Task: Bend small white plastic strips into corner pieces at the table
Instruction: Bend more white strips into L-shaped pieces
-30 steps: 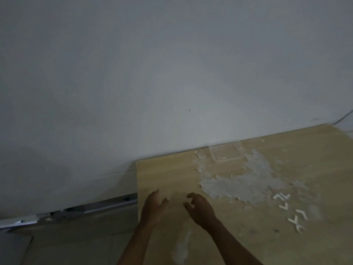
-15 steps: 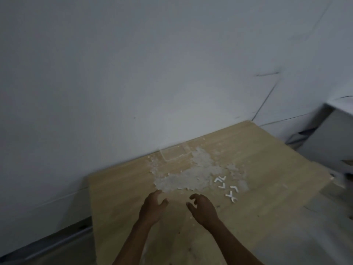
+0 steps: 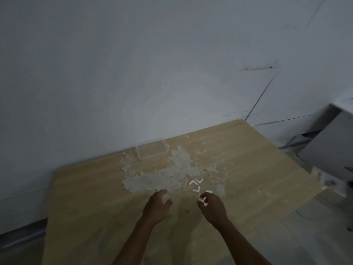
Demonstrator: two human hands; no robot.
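Several small white plastic corner pieces (image 3: 196, 184) lie on the wooden table (image 3: 257, 169), beside a patch of peeled, whitish surface (image 3: 168, 178). My right hand (image 3: 213, 208) hovers just below them, its fingertips touching a white piece (image 3: 202, 200); whether it grips the piece is unclear. My left hand (image 3: 155, 206) rests over the table to the left, fingers apart and holding nothing.
A clear plastic tray (image 3: 151, 151) sits at the table's far edge against the grey wall. A grey cabinet (image 3: 332, 142) stands to the right, past the table's right edge. The floor lies below on both sides.
The view has swung right and down, so the table sits more central. My right hand has moved right to the white pieces. My left hand keeps its open pose.
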